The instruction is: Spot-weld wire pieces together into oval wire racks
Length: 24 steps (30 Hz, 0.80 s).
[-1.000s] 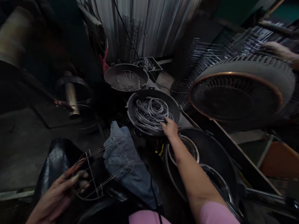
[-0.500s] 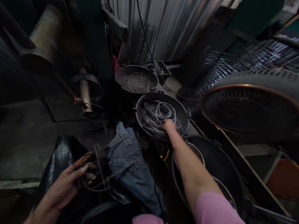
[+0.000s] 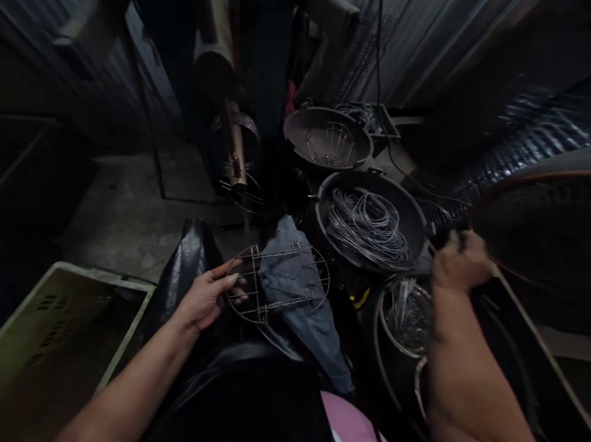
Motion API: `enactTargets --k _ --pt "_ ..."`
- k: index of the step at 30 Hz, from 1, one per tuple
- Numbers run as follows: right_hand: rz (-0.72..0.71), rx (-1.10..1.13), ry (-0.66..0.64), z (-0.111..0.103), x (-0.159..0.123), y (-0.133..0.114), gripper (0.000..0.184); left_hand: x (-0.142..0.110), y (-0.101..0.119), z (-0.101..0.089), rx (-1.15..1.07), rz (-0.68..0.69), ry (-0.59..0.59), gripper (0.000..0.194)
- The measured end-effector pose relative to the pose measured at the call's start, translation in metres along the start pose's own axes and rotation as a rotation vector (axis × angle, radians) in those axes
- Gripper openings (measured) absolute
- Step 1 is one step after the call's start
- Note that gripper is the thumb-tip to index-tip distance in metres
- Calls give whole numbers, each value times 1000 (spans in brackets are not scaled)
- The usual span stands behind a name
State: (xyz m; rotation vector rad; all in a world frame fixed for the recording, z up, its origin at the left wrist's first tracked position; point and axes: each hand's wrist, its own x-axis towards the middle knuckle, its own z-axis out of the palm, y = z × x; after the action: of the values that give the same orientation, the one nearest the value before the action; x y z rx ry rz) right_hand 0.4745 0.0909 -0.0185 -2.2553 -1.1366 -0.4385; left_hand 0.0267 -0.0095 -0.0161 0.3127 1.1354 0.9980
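Note:
My left hand [image 3: 204, 300] grips the rim of a round wire basket frame [image 3: 291, 299] and holds it over a blue denim cloth [image 3: 313, 329] on my lap. My right hand [image 3: 460, 263] is curled and blurred beside the right edge of a dark pan [image 3: 327, 196] holding several loose wire rings [image 3: 368, 222]. I cannot make out whether anything is in its fingers. Below that hand sits a shiny metal bowl [image 3: 387, 300] with thin wire pieces in it.
A second dark pan [image 3: 301, 125] with a wire basket inside stands behind the first. A large round ribbed disc [image 3: 550, 223] fills the right side. A pale green crate [image 3: 42, 339] is at lower left. A metal roller [image 3: 235, 154] stands at the back over a concrete floor.
My right hand has left the wire rings in the pan and pulled back to the right. The view swung left, bringing the green crate into sight. My left hand still holds the wire frame.

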Motion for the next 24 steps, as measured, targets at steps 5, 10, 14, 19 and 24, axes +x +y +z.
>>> enactTargets --k 5,10,14,19,24 --pt "-16 100 208 -53 -9 26 31 -14 10 1 -39 136 -16 45" --pt "-73 236 298 -94 -22 16 24 -32 28 3 203 562 -38 30" --pt "-76 346 350 -117 -38 -8 17 -34 20 -6 844 851 -258 19" --pt "29 655 360 -153 -67 -50 7 -28 -6 -23 869 881 -178 22" --pt "344 1063 8 -162 -85 -76 10 -14 -15 -29 95 535 -78 49"
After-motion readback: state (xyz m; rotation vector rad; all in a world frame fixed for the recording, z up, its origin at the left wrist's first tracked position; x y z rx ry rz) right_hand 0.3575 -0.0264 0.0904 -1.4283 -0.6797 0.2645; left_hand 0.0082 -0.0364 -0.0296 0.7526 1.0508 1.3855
